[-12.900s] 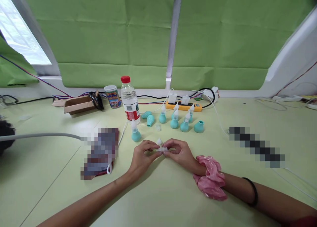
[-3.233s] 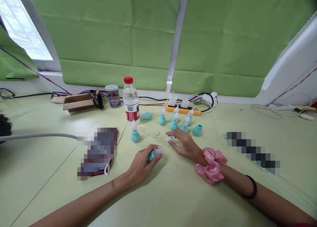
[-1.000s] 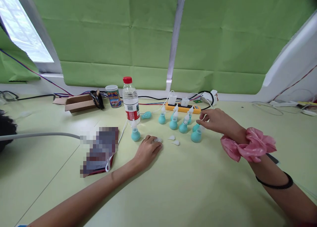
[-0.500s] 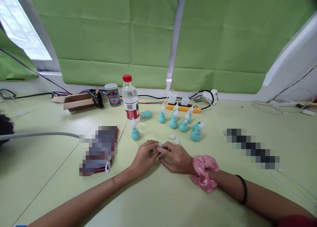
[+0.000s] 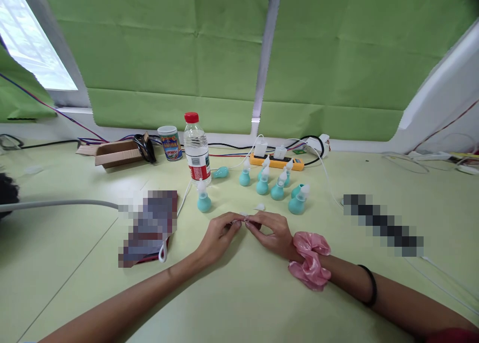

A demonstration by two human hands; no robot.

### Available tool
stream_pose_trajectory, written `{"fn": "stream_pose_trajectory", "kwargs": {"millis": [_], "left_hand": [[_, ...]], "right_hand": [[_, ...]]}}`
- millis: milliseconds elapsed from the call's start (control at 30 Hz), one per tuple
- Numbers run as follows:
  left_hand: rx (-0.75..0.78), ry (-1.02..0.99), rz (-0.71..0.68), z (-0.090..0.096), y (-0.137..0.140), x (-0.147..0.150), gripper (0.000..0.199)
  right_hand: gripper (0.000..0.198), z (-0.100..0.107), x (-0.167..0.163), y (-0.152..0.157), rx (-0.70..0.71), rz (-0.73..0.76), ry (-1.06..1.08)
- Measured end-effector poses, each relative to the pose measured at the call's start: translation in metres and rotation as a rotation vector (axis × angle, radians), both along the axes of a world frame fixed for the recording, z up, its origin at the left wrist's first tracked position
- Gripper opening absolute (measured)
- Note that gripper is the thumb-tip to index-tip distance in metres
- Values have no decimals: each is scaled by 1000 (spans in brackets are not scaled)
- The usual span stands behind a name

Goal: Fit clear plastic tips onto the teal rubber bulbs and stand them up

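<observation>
My left hand (image 5: 219,237) and my right hand (image 5: 274,236) meet above the table, both closed in a pinch. Between their fingertips is a small translucent white piece (image 5: 243,216), mostly covered by fingers. Just past the right hand lies another small translucent piece (image 5: 260,207). A teal squeeze bulb with a clear nozzle (image 5: 204,202) stands beyond the left hand. Farther right stand several similar teal bulbs (image 5: 277,191), most with clear nozzles. One teal bulb (image 5: 221,172) lies on its side near the water bottle.
A red-capped water bottle (image 5: 197,156), a can (image 5: 170,143) and an open cardboard box (image 5: 118,154) stand toward the wall. A power strip (image 5: 297,164) with white chargers lies behind the bulbs. A blurred-out phone-like object (image 5: 149,228) is at left, with cables around; a blurred dark object (image 5: 381,223) is at right.
My right hand's fingers have drawn back from over the left ones, and both hands now pinch tip to tip. One loose translucent piece is no longer visible beside my right hand.
</observation>
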State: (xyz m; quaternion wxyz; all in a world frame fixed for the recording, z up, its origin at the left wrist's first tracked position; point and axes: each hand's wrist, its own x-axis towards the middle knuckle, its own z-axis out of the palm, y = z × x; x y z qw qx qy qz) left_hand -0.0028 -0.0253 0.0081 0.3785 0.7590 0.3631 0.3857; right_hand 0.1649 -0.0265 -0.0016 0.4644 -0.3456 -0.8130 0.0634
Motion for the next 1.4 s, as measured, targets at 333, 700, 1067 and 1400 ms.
{"fn": "stream_pose_trajectory", "kwargs": {"millis": [333,700,1067,1400], "left_hand": [[11,41,107,-6,-4,3,26],[54,-39,166,-8,-2,3,22],[-9,-44,142,-4,-4,3,23],[-23,-39,137,-3,-5,4,24]], "right_hand": [[12,3,-2,2,-42,13,31],[20,-5,0,7,7,23,-23],[24,-7,2,6,124,-77,-252],[22,2,1,2,271,-123,-355]]}}
